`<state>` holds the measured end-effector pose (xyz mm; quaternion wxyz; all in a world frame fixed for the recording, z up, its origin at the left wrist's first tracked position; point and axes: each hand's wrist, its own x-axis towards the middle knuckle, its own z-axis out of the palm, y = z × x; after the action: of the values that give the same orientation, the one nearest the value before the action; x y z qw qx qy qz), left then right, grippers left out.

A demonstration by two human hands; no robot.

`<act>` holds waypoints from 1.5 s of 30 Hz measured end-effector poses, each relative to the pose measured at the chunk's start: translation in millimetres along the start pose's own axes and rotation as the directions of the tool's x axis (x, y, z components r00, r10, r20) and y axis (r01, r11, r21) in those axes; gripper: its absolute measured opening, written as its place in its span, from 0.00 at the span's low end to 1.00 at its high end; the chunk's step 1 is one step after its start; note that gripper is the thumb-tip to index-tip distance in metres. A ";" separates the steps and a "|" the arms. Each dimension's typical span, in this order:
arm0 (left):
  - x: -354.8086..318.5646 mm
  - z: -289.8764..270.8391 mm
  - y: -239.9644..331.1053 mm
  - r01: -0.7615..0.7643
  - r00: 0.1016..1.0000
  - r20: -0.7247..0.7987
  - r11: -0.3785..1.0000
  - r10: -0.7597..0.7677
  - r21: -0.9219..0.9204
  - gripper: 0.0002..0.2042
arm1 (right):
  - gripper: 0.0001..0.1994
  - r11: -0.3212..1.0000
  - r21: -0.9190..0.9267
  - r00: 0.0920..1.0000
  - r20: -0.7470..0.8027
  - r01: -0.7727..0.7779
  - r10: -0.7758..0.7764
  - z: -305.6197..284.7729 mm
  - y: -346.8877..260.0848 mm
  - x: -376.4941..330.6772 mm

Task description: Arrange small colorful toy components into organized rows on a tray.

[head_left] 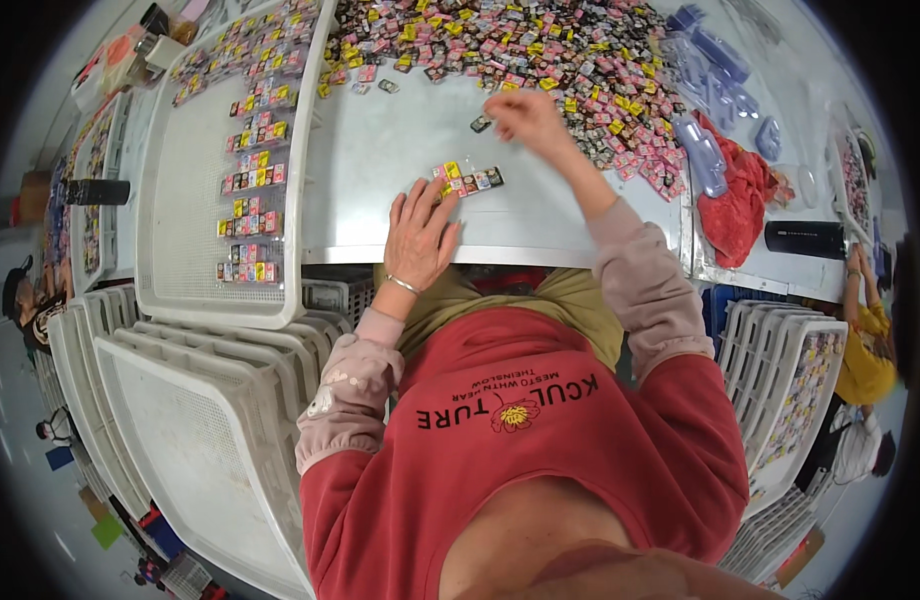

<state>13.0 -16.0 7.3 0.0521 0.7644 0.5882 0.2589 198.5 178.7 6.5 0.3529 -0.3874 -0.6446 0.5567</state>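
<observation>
On the pale metal worktop (365, 145), a small group of pink, yellow and black blocks (470, 181) lies in front of me, with a bit of clear plastic showing at its far side. My left hand (420, 235) rests flat at the group's left end, fingers stretched out and fingertips touching it. Farther off and to the right, my right hand (532, 122) is closed in a pinch at one small black block (481, 123). Beyond it spreads a large heap of similar small blocks (520, 45). A loose dark block (388, 86) lies near the heap's left edge.
To the left, a white perforated tray (185, 200) carries rows of block groups (252, 178). Stacked white trays (180, 400) stand below it, with another stack (780, 390) at right. A red cloth (730, 195), clear plastic pieces (705, 150) and a black cylinder (805, 238) lie right.
</observation>
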 end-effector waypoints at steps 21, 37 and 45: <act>-1.6 4.7 1.3 0.058 0.980 -0.190 0.997 -0.066 -0.051 0.23 | 0.11 0.676 -0.722 0.982 0.023 0.147 -0.188 -52.3 7.6 58.6; -0.5 8.7 -0.2 0.069 0.986 -0.150 0.997 -0.072 -0.023 0.22 | 0.13 0.510 -0.809 0.945 -0.327 -0.292 0.023 -150.9 -1.3 57.3; 0.0 9.1 -0.7 0.083 0.982 -0.168 0.996 -0.087 -0.031 0.21 | 0.10 0.611 -0.791 0.945 -0.224 -0.034 -0.238 -139.0 -3.5 45.6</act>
<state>16.6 -13.7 -0.8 0.0221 0.7131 0.6194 0.3276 300.8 280.9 29.2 0.2749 -0.5461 -0.7806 0.1296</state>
